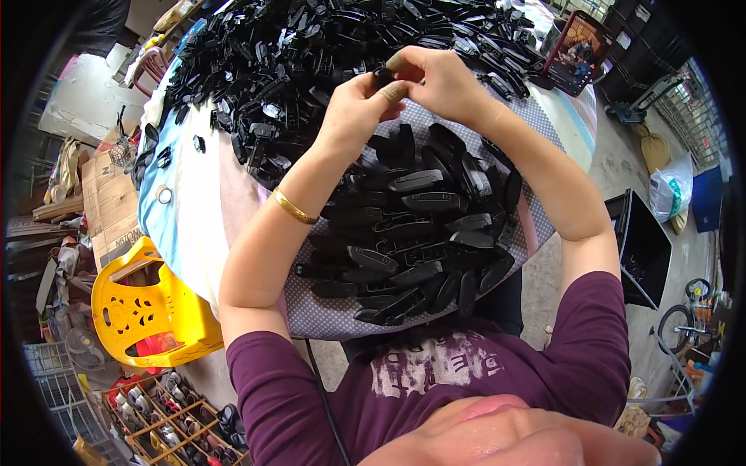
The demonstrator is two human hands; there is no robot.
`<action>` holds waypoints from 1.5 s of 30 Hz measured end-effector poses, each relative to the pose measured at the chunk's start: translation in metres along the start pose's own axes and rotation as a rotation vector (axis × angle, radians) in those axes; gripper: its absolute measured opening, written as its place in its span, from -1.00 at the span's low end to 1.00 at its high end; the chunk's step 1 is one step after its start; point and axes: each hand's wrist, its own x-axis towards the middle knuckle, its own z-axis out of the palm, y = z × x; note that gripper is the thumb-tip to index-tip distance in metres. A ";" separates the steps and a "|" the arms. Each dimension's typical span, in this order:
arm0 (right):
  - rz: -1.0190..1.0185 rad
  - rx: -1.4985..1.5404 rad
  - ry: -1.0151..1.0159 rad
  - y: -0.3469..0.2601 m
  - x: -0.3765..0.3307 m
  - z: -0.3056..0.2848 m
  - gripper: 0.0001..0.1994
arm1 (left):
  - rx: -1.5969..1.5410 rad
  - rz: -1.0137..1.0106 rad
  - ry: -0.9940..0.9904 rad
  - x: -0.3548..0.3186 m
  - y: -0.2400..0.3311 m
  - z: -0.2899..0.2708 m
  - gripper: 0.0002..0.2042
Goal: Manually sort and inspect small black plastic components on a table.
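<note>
My left hand (353, 109) and my right hand (439, 81) meet over the table, fingers closed in a pinch. Between them is a small black plastic piece (383, 76), mostly hidden by the fingers. Just beyond my hands a wide heap of black plastic parts (256, 70) covers the far half of the table. Nearer to me lies a looser group of long black clip-like pieces (420, 203), spread on a dotted grey cloth (330, 322). A gold bangle (294, 206) circles my left wrist.
A phone (579, 54) stands upright at the table's far right. Tape (163, 194) lies on the left of the cloth. A yellow plastic chair (148, 307) stands at the left, near a shoe rack (175, 423). On the right floor are a black open box-like object (641, 248) and a small bicycle (684, 322).
</note>
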 end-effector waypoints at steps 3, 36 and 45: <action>-0.061 0.172 -0.342 -0.004 0.011 -0.022 -0.75 | -0.176 -0.047 0.059 0.000 -0.005 -0.011 -0.78; 0.607 0.010 0.117 0.078 0.026 -0.044 -0.66 | -0.389 0.016 -0.033 0.001 0.003 -0.016 -0.69; 0.003 -0.488 0.391 0.035 0.019 -0.047 -0.75 | -0.386 0.090 -0.003 0.003 -0.001 -0.017 -0.70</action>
